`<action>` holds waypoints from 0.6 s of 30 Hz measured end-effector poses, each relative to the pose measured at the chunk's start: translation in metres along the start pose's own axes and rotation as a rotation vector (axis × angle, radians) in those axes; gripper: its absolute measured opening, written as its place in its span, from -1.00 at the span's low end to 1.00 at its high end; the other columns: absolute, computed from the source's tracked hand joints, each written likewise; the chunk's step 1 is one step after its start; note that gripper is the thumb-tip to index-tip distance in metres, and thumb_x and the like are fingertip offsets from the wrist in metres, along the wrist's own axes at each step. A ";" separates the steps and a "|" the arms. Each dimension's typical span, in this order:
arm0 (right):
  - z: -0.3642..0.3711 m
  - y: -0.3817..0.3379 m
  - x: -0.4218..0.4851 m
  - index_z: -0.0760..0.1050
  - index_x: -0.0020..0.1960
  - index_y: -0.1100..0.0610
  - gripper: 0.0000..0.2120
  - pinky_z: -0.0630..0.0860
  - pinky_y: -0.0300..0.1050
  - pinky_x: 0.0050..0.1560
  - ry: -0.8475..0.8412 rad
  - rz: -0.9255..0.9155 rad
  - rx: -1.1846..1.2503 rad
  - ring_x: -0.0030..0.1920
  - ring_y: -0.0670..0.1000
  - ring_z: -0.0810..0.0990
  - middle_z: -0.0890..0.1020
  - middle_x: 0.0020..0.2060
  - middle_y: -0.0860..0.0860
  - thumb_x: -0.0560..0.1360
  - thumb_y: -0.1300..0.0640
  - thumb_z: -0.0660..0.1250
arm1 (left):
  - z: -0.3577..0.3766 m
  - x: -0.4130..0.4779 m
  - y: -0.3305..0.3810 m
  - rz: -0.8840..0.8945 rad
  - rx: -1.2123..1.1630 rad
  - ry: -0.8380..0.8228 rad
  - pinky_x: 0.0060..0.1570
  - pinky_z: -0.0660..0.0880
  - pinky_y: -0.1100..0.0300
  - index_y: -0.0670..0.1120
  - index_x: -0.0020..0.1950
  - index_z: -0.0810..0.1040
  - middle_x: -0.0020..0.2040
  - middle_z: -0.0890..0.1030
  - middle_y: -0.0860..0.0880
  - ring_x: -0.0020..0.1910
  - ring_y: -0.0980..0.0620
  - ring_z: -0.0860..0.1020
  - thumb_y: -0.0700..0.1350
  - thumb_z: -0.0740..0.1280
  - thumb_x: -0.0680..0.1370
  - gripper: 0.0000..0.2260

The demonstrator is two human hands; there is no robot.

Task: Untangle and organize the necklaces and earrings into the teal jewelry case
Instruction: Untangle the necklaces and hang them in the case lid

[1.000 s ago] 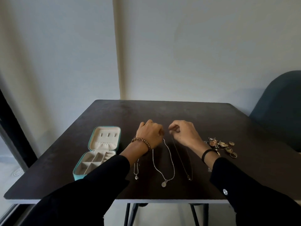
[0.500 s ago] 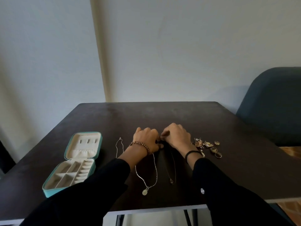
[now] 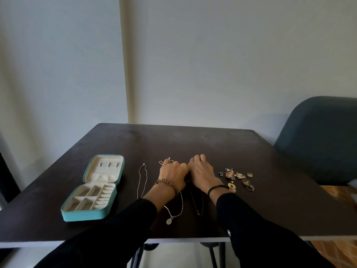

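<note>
Teal jewelry case (image 3: 85,214) lay open left of the chains, apparently mid-untangling: left hand (image 3: 172,174) pinched the pendant necklace (image 3: 174,216) near its clasp, right hand (image 3: 201,174) curled over the dark chain (image 3: 199,211), its hold hidden, and next probably came gentle separation before casing.

Setting: domestic room indicated | evidence: dark desk (image 3: 173,144) set against plain pale wall (image 3: 212,64) | upholstered blue-grey chair (image 3: 318,142) placed beside it | patterned orange flooring (image 3: 341,193) noted at right

Pendant necklace (image 3: 169,221) partly hidden under left hand (image 3: 172,175)
</note>
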State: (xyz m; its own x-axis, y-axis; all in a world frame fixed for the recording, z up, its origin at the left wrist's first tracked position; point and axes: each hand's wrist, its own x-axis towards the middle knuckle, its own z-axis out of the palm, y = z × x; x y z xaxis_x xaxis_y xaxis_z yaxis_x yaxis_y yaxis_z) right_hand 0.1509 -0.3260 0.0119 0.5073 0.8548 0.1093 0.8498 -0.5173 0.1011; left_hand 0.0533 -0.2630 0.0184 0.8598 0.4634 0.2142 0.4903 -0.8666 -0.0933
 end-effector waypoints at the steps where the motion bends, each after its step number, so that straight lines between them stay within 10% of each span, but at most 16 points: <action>1: -0.003 0.001 -0.003 0.36 0.38 0.27 -0.54 0.40 -0.03 0.29 0.004 -0.021 -0.005 0.34 0.18 0.33 0.43 0.30 0.17 0.61 0.03 0.34 | -0.001 -0.004 0.001 -0.004 -0.014 -0.003 0.26 0.28 0.06 -0.11 0.03 0.56 0.02 0.66 -0.07 0.10 -0.09 0.59 -0.03 0.25 0.60 -0.82; 10: -0.059 0.010 -0.053 0.42 0.17 0.14 -0.85 0.48 -0.13 -0.22 0.055 0.044 0.636 -0.05 0.05 0.56 0.56 0.00 0.03 0.63 0.30 0.21 | -0.040 -0.033 0.020 -0.181 -0.736 0.189 0.11 0.54 -0.03 -0.14 0.25 0.43 0.13 0.61 -0.14 0.10 -0.12 0.58 -0.30 0.23 0.55 -0.73; 15: -0.088 0.020 -0.076 0.51 0.16 0.05 -0.77 0.59 0.03 0.17 0.097 0.029 0.889 0.09 0.00 0.64 0.66 0.03 -0.01 0.60 0.30 0.23 | -0.072 -0.044 0.016 -0.172 -1.037 0.190 0.00 0.48 0.24 -0.16 0.35 0.42 0.17 0.60 -0.10 0.06 -0.01 0.58 -0.30 0.20 0.62 -0.70; 18: -0.103 0.021 -0.087 0.54 0.12 0.08 -0.88 0.57 -0.18 0.07 0.129 0.002 1.051 0.01 -0.09 0.65 0.68 -0.05 -0.04 0.66 0.22 0.25 | -0.083 -0.049 0.011 -0.167 -1.099 0.173 0.01 0.49 0.24 -0.13 0.29 0.51 0.12 0.64 -0.07 0.03 0.04 0.58 -0.11 0.30 0.63 -0.76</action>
State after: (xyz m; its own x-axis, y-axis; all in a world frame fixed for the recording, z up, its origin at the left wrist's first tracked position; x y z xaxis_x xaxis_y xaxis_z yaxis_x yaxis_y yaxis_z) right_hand 0.1101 -0.4154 0.1068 0.5419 0.8112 0.2195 0.5775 -0.1697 -0.7985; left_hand 0.0049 -0.3101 0.0877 0.7219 0.6313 0.2833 0.1326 -0.5280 0.8388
